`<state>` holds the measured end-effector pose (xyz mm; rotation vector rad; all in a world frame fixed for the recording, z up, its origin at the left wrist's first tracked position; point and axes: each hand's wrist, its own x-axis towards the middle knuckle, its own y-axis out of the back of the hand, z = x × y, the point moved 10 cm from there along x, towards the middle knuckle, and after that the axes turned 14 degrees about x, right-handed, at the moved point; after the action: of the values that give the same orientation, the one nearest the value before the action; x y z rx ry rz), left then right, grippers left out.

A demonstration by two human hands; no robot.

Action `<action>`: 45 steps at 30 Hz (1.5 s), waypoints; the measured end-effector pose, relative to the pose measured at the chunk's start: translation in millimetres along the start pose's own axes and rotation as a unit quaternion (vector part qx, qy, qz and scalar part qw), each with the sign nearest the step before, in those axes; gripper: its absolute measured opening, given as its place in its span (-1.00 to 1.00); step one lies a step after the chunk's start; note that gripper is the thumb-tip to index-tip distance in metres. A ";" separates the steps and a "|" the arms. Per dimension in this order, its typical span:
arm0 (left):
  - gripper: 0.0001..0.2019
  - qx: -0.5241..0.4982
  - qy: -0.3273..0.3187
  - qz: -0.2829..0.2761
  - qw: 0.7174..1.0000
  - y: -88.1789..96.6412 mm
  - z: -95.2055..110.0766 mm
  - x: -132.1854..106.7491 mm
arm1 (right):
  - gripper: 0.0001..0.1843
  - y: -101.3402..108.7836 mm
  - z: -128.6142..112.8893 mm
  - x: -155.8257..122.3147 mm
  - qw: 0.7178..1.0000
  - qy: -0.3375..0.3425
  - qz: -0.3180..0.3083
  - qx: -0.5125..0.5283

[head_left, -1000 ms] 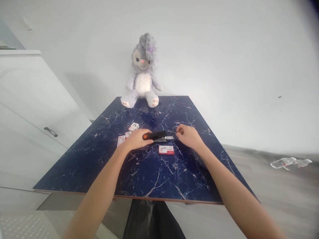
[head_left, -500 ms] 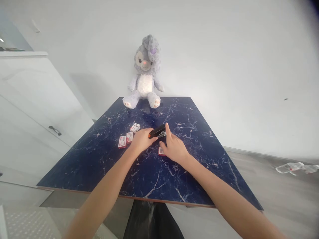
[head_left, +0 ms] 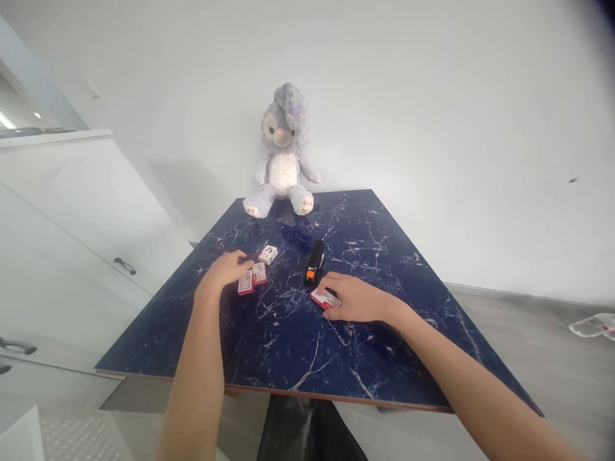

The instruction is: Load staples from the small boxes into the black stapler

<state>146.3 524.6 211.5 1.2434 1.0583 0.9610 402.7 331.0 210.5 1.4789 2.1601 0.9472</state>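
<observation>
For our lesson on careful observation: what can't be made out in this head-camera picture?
- Print on the small boxes: too small to read.
- The box under the right hand: partly covered by fingers.
- Left hand fingertips: touching or not, unclear.
- Plastic wrapper on floor: cut off by right edge.

Bright, even light; warped edges

Both forearms are being shown bare from the bottom edge of the view up to the wrists, with no sleeve being worn on either. The left hand [head_left: 225, 269] and the right hand [head_left: 354, 300] are being seen uncovered, without glove, ring, watch or bracelet. Something dark and folded is being seen low between the arms; what it is cannot be told.
</observation>
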 end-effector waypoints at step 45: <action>0.08 -0.228 -0.338 0.012 0.913 -20.8 163.8 -57.6 | -0.58 23.0 48.0 23.2 0.956 -0.071 0.269 0.095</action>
<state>290.5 426.4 199.5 1.0675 0.2497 0.6546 439.1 373.3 194.2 2.2251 1.8148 0.7687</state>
